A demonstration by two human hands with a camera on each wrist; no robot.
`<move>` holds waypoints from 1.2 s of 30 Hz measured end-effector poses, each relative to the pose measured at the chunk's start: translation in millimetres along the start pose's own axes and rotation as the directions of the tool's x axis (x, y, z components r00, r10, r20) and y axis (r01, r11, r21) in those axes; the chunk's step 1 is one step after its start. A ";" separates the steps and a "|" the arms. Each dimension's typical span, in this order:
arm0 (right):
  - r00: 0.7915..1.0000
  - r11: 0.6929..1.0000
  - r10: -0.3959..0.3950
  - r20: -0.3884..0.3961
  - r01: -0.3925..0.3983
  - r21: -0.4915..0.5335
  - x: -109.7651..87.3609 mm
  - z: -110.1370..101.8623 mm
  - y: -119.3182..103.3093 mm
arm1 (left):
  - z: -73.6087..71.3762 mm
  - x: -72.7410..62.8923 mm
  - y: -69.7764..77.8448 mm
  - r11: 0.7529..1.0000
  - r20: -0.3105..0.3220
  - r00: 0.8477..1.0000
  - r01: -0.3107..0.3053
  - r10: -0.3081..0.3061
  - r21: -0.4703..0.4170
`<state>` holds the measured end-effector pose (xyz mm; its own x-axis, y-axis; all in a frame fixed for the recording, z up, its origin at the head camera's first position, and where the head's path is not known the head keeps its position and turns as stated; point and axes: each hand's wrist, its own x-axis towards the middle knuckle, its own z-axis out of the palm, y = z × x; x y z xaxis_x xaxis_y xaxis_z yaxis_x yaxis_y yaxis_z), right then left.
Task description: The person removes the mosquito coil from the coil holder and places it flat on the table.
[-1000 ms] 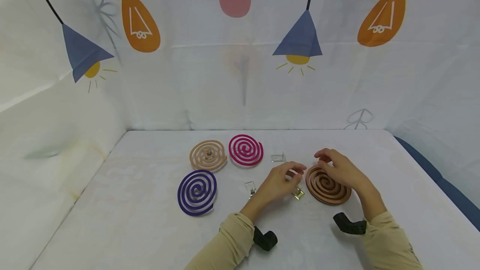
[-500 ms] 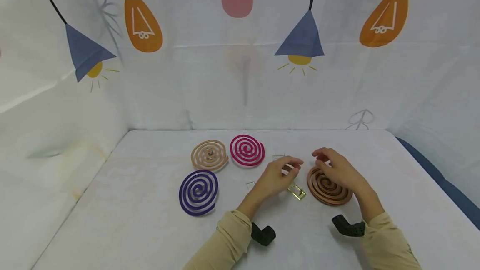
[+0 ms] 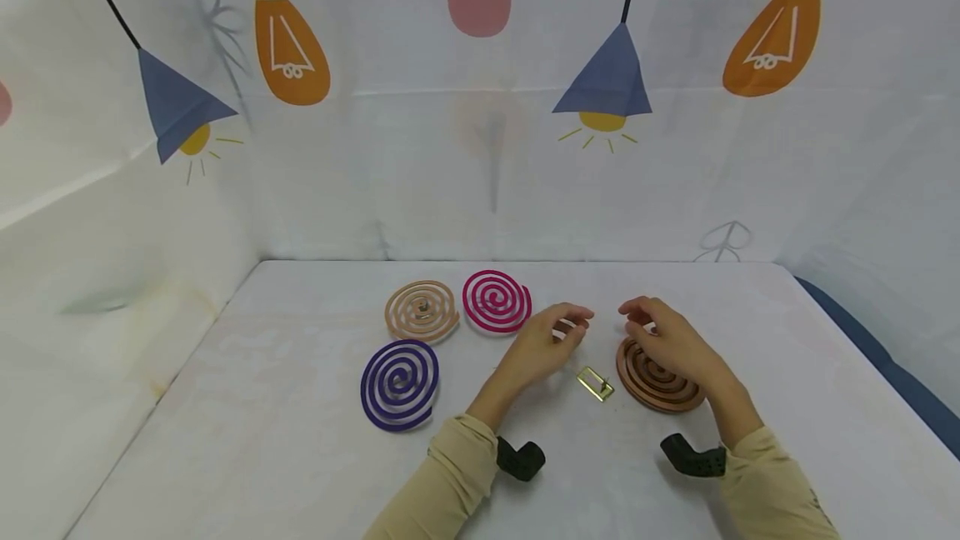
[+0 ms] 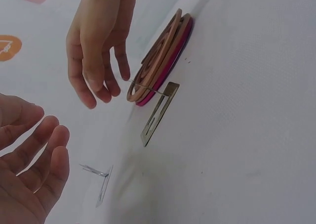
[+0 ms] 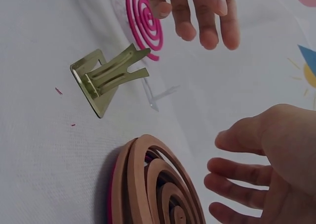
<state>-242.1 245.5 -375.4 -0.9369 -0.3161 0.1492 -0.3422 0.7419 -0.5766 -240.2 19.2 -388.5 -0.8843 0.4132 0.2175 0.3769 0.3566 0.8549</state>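
My left hand (image 3: 546, 340) hangs over the middle of the table with relaxed fingers, holding nothing. Below and to its right lies a gold metal coil stand (image 3: 595, 384), its prongs raised in the right wrist view. My right hand (image 3: 667, 340), also relaxed and bare of anything, hovers over a stack of brown mosquito coils (image 3: 637, 382). The right wrist view shows a gap between this hand (image 5: 281, 159) and the stack (image 5: 140, 179); a pink layer shows underneath. A silver coil stand (image 4: 102, 184) near my left hand is hidden in the head view.
Left of my hands lie a tan coil (image 3: 397, 327), a pink coil (image 3: 495, 301) and a purple coil (image 3: 400, 384). Something small and metallic sits at the tan coil's centre. A printed white cloth (image 3: 420, 182) hangs behind the table.
My left hand has drawn back up and to the left, uncovering the gold stand and covering the silver stands seen earlier. My right hand has barely moved above the brown stack.
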 end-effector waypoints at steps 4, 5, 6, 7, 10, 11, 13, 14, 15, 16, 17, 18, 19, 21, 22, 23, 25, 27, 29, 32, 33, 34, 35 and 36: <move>1.000 1.000 -0.007 -0.003 0.007 0.000 1.1 4.2 0.0 | -3.5 -0.6 -1.3 1.000 -0.014 1.000 0.005 -0.005 0.012; 1.000 1.000 -0.011 -0.004 0.011 0.003 1.5 5.3 0.0 | -4.6 -0.6 -1.3 1.000 -0.016 1.000 0.003 -0.003 0.016; 1.000 1.000 -0.014 -0.006 0.014 0.004 2.0 6.4 -0.2 | -5.5 -0.5 -1.4 1.000 -0.019 1.000 0.001 -0.001 0.017; 1.000 1.000 -0.017 -0.007 0.017 0.005 2.5 7.5 -0.3 | -6.4 -0.3 -1.5 1.000 -0.022 1.000 0.002 -0.001 0.018; 1.000 1.000 -0.027 -0.014 0.027 0.009 4.0 10.8 -1.1 | -9.2 0.6 -2.3 1.000 -0.032 0.999 0.007 -0.006 0.024; 0.999 0.999 -0.030 -0.016 0.030 0.013 4.6 12.0 -1.8 | -10.3 0.9 -2.4 1.000 -0.036 0.999 0.007 -0.006 0.026; 0.999 0.999 -0.034 -0.020 0.034 0.007 5.9 14.8 -3.2 | -12.3 1.8 -3.6 0.999 -0.047 0.999 -0.004 0.006 0.036; 0.999 0.999 -0.035 -0.020 0.035 0.005 6.6 16.2 -4.1 | -13.4 2.5 -4.4 0.999 -0.053 0.998 -0.014 0.016 0.041; 0.999 0.999 -0.037 -0.021 0.038 0.003 7.4 17.8 -5.1 | -14.6 2.8 -5.0 0.998 -0.057 0.998 -0.023 0.026 0.050; 0.999 0.999 -0.037 -0.019 0.037 0.001 8.2 19.3 -6.4 | -15.9 3.1 -5.7 0.998 -0.061 0.998 -0.030 0.033 0.058; 0.999 0.999 -0.038 -0.016 0.038 -0.004 8.9 20.8 -7.6 | -17.3 3.3 -6.7 0.997 -0.064 0.997 -0.037 0.042 0.067; 0.999 0.999 -0.038 -0.012 0.038 -0.006 9.4 22.1 -8.8 | -18.5 3.8 -8.5 0.995 -0.069 0.996 -0.050 0.055 0.081; 0.999 0.999 -0.038 -0.010 0.038 -0.001 9.9 23.3 -10.1 | -20.1 3.9 -9.6 0.994 -0.075 0.995 -0.056 0.063 0.097; 0.999 0.999 -0.049 -0.010 0.049 0.017 10.4 25.4 -12.4 | -23.6 4.2 -12.6 0.989 -0.088 0.993 -0.068 0.080 0.134; 0.998 0.998 -0.054 -0.014 0.054 0.027 10.5 26.2 -13.6 | -25.6 4.5 -14.2 0.986 -0.095 0.991 -0.075 0.090 0.147; 0.998 0.997 -0.061 -0.017 0.062 0.037 10.6 27.0 -14.7 | -27.8 4.7 -15.8 0.984 -0.103 0.990 -0.076 0.094 0.164; 0.997 0.995 -0.076 -0.027 0.077 0.056 10.9 28.7 -16.8 | -32.8 4.9 -18.4 0.978 -0.124 0.987 -0.077 0.102 0.194; 0.996 0.994 -0.084 -0.035 0.087 0.070 11.2 30.3 -18.9 | -38.3 5.5 -21.0 0.974 -0.146 0.983 -0.074 0.107 0.216; 0.995 0.992 -0.092 -0.040 0.095 0.080 11.4 32.2 -20.6 | -43.7 5.6 -23.2 0.971 -0.170 0.980 -0.066 0.107 0.230; 0.994 0.989 -0.101 -0.049 0.105 0.099 11.4 35.0 -22.8 | -51.7 5.8 -25.9 0.970 -0.203 0.973 -0.056 0.106 0.237; 0.993 0.989 -0.104 -0.052 0.109 0.102 11.4 36.1 -23.5 | -54.1 5.6 -26.8 0.971 -0.212 0.971 -0.054 0.106 0.235; 0.993 0.988 -0.107 -0.053 0.112 0.108 11.4 36.9 -24.3 | -56.3 5.3 -27.6 0.972 -0.223 0.970 -0.050 0.103 0.231; 0.993 0.987 -0.108 -0.052 0.114 0.111 11.5 37.9 -25.2 | -58.3 5.1 -28.7 0.972 -0.233 0.967 -0.044 0.100 0.233; 0.993 0.987 -0.108 -0.048 0.113 0.112 11.4 38.8 -26.1 | -60.1 4.8 -29.7 0.973 -0.240 0.966 -0.036 0.092 0.228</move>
<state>-241.0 199.6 -389.9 -0.8968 -0.3657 0.2490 -0.4355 0.6309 -0.6421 -272.2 -39.8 -384.5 -0.8859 0.2309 0.4023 0.4617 0.5233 0.7163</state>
